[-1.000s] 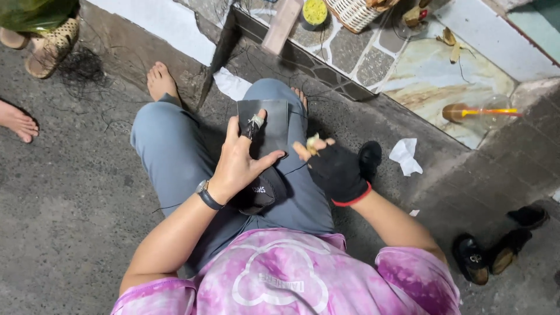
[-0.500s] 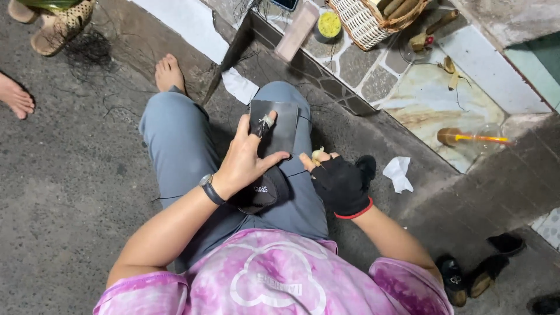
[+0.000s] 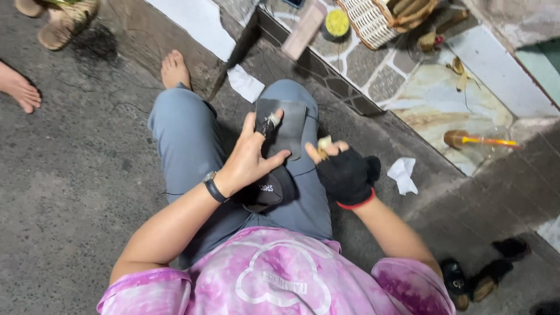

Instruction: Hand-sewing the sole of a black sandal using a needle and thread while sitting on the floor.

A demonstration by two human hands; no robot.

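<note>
Left hand (image 3: pixel 248 160): centre frame, fingers pinched on a small metal blade (image 3: pixel 269 122), over a dark pad (image 3: pixel 284 125) on the knee.
Right hand (image 3: pixel 344 170): gloved, pinching a pale strip (image 3: pixel 323 144).
Progress: strip only partly worked, judging by its length.

A dark grey leather pad (image 3: pixel 286 125) lies flat on the right thigh. A small metal blade (image 3: pixel 269 123) rests on it. A small pale piece (image 3: pixel 324 144) sits just beside its edge.
</note>
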